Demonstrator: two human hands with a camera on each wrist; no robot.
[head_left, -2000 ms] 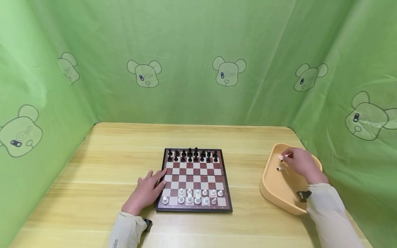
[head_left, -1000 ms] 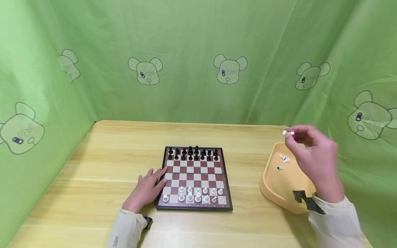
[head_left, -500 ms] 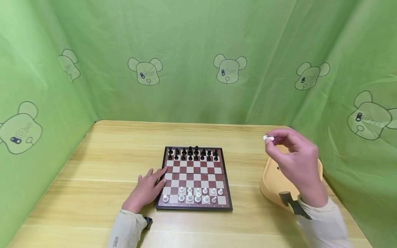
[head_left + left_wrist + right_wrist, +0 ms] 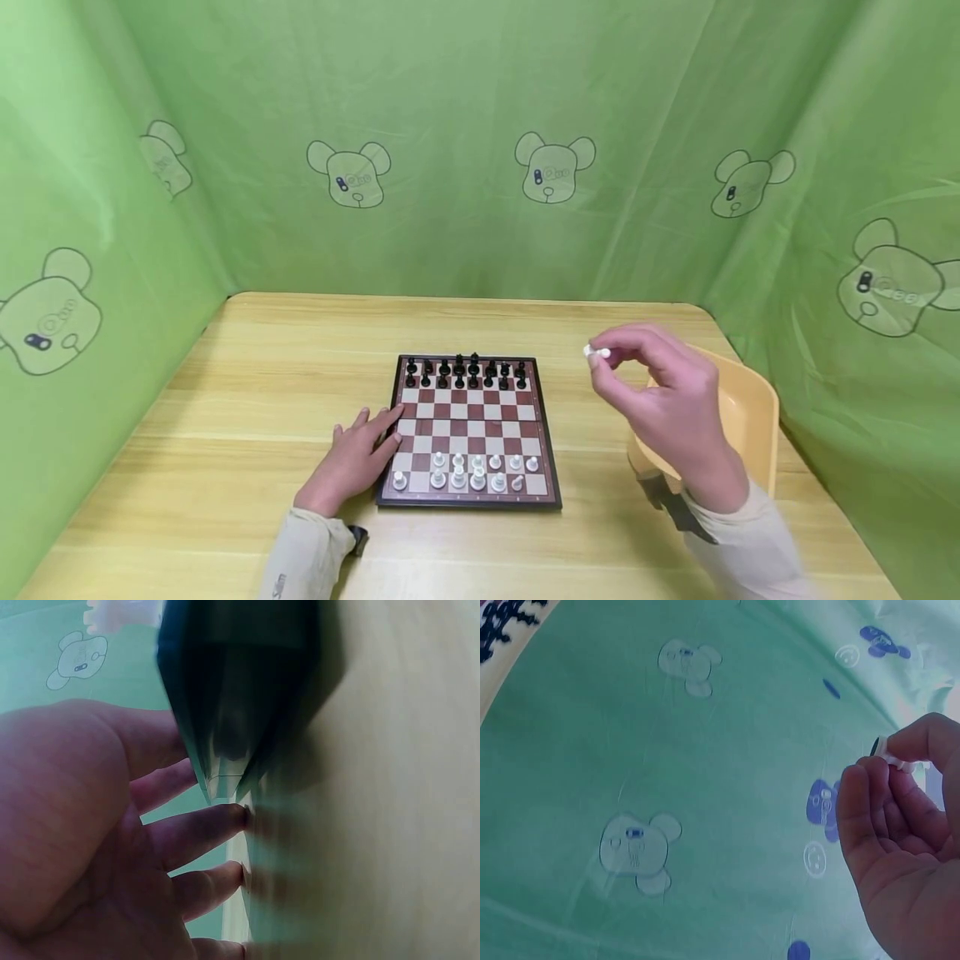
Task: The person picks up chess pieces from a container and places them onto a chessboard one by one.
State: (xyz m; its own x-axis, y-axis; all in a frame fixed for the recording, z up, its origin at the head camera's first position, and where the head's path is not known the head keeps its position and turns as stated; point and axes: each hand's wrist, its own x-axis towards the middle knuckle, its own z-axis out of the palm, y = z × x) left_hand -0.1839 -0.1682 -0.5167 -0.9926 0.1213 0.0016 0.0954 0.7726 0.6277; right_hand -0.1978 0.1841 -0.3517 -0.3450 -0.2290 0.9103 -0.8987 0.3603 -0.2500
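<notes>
A chessboard [image 4: 468, 408] with red and white squares lies on the table. Black chess pieces [image 4: 460, 375] line its far side in two rows; white chess pieces [image 4: 478, 477] stand along the near side, one of them tilted near the right corner. My left hand [image 4: 350, 462] rests at the board's left edge, index finger and thumb touching its rim, the other fingertips down on the tabletop. Between thumb and fingertips my right hand [image 4: 667, 400] pinches a small white chess piece [image 4: 597, 352], held in the air right of the board. Its dark base shows in the right wrist view.
An orange tray [image 4: 763, 408] stands at the right of the table [image 4: 262, 375], partly hidden behind my right hand and forearm. Green curtains [image 4: 450, 250] with bear-head prints enclose the back and both sides.
My right hand has lifted a white chess piece out of the orange tray and carried it left toward the board. The left hand and the pieces on the board have stayed put.
</notes>
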